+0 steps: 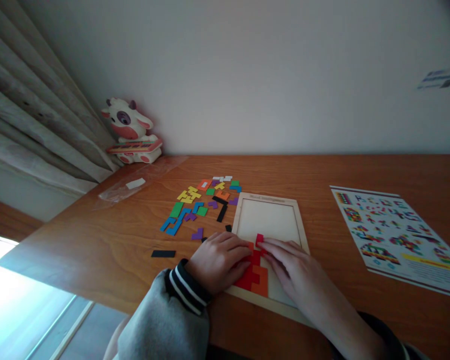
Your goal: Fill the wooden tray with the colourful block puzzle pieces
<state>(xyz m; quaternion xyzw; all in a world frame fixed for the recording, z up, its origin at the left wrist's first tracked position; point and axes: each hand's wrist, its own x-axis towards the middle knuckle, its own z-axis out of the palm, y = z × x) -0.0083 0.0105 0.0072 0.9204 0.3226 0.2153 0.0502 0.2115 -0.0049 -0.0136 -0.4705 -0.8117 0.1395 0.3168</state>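
A pale wooden puzzle tray lies on the table in front of me. Red and orange pieces, among them an orange piece, fill part of its near left corner. My right hand is closed over the tray, its fingertips pinching a red puzzle piece above the other red ones. My left hand rests across the tray's left edge, fingers bent and touching the laid pieces. Its fingertips partly cover those pieces, so whether it grips any of them does not show.
Loose coloured pieces, such as a green piece and a black bar, lie left of the tray. A printed pattern sheet is on the right. At the back left stand a cow toy and a clear plastic bag.
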